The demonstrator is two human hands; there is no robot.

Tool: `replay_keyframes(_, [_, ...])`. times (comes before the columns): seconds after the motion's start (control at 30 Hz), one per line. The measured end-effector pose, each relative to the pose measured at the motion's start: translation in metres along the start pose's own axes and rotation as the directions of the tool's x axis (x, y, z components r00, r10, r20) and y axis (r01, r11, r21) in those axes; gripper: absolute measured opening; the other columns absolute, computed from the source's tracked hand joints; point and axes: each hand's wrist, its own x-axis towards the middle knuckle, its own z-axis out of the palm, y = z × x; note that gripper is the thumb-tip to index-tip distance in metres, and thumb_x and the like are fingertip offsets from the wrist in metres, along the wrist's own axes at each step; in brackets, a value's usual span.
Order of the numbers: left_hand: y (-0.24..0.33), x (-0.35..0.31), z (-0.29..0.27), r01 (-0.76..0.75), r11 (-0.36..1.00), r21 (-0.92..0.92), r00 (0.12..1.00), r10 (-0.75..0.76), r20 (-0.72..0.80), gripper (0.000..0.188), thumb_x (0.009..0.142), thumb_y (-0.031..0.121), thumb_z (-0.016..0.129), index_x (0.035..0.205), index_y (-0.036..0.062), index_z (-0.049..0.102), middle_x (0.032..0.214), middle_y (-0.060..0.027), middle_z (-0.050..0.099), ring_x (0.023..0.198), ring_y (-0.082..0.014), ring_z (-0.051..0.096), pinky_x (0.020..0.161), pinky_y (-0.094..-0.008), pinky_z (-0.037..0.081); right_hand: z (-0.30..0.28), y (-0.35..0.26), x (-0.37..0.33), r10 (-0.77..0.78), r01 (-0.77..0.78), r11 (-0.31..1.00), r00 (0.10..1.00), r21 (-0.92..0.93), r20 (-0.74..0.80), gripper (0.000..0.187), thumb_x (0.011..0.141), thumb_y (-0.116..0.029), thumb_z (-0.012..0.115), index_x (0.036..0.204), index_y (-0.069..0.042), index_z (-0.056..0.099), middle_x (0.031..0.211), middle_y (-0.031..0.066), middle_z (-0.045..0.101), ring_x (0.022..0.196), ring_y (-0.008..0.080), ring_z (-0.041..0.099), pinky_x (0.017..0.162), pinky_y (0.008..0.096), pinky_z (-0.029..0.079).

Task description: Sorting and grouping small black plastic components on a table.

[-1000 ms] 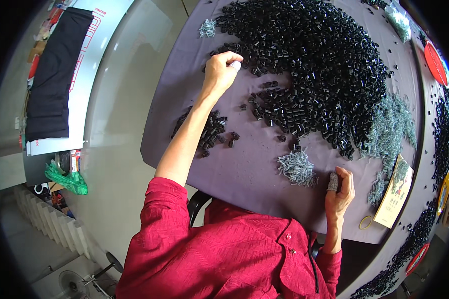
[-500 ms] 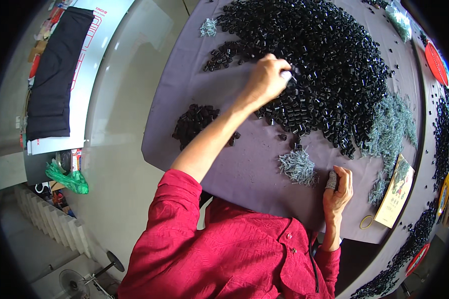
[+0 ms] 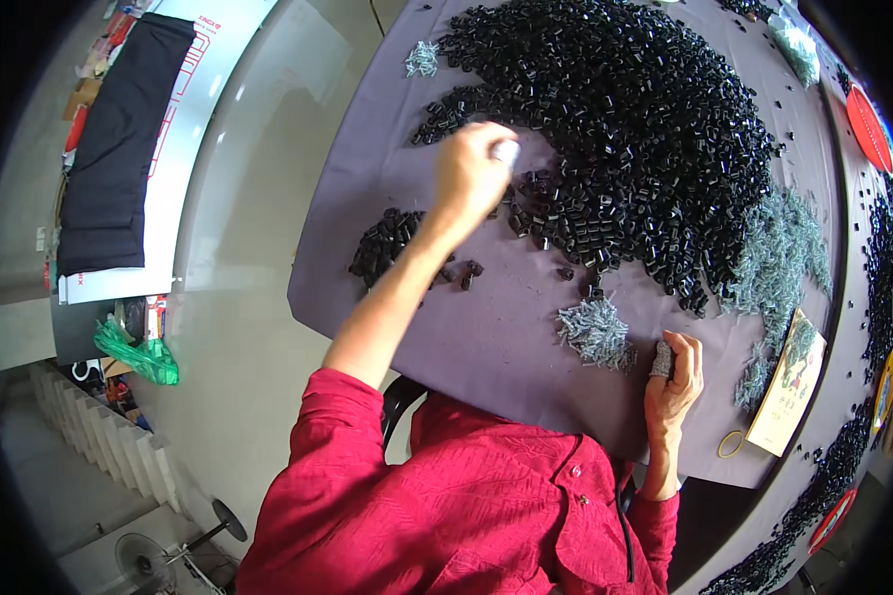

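My left hand [image 3: 474, 171] is raised over the table, left of a big heap of small black plastic clips [image 3: 645, 139]. Its fingers are curled and blurred, with a whitish spot at the thumb side; anything within them is hidden. Below its forearm lies a smaller pile of dark clips [image 3: 385, 243]. My right hand [image 3: 677, 382] rests by the near table edge, fingers bent in towards a thumb with a grey wrap. What it may hold does not show. Close beside it is a small pile of grey nails [image 3: 597, 333].
A larger spread of grey nails [image 3: 779, 248] borders the heap on the right. Near it lie a yellow booklet [image 3: 788, 387] and a rubber band [image 3: 730, 444]. A few nails [image 3: 422, 59] sit far left. More clips [image 3: 833, 486] cover a surface at right, near a red round tray [image 3: 868, 129].
My left hand has drawn back leftward from the clip heap, with a patch of bare cloth now showing where it was. My right hand has stayed in place.
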Motion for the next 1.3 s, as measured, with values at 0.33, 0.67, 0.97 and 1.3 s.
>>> replay_keyframes(0.33, [-0.025,0.025,0.006,0.06,0.984,0.167,0.998,-0.057,-0.024,0.014,0.077,0.012,0.065,0.091,0.0088,0.068,0.085,-0.0147,0.062,0.083,-0.0317,0.063,0.072,-0.0404,0.05,0.003,0.003,0.0,0.01,-0.011,1.0,1.0,-0.016,-0.009,0.038,0.065,0.009,0.047,0.099,-0.003,0.059,0.092,0.0156,0.059,0.084,0.0339,0.06,0.076,0.0374,0.049])
replay_keyframes(0.67, [-0.013,0.04,0.042,0.026,0.974,0.225,0.98,-0.068,0.185,0.026,0.077,0.025,0.068,0.099,0.0095,0.068,0.095,-0.0151,0.063,0.089,-0.029,0.063,0.081,-0.0392,0.049,0.004,0.001,0.002,0.016,-0.017,0.999,1.0,-0.04,-0.018,0.034,0.066,0.008,0.05,0.097,-0.003,0.061,0.091,0.0149,0.06,0.082,0.0333,0.06,0.074,0.0379,0.049])
replay_keyframes(0.97, [0.047,0.003,0.047,-0.176,0.979,-0.099,0.951,0.195,0.238,0.017,0.08,0.01,0.069,0.096,0.0048,0.068,0.092,-0.0125,0.061,0.071,-0.0193,0.061,0.066,-0.0308,0.051,0.004,0.0,0.002,0.008,-0.008,1.0,1.0,-0.013,-0.02,0.034,0.066,0.009,0.05,0.097,-0.003,0.061,0.091,0.0147,0.06,0.082,0.0334,0.06,0.074,0.038,0.049])
replay_keyframes(1.3, [-0.009,-0.024,-0.048,0.173,0.973,0.155,0.914,-0.217,0.344,0.033,0.07,0.018,0.072,0.1,0.0037,0.065,0.092,-0.0149,0.062,0.077,-0.0253,0.063,0.07,-0.0344,0.051,0.002,0.0,0.002,-0.012,0.012,1.0,1.0,0.001,-0.021,0.039,0.062,0.007,0.047,0.098,-0.003,0.06,0.091,0.0144,0.059,0.083,0.0346,0.059,0.075,0.0388,0.049])
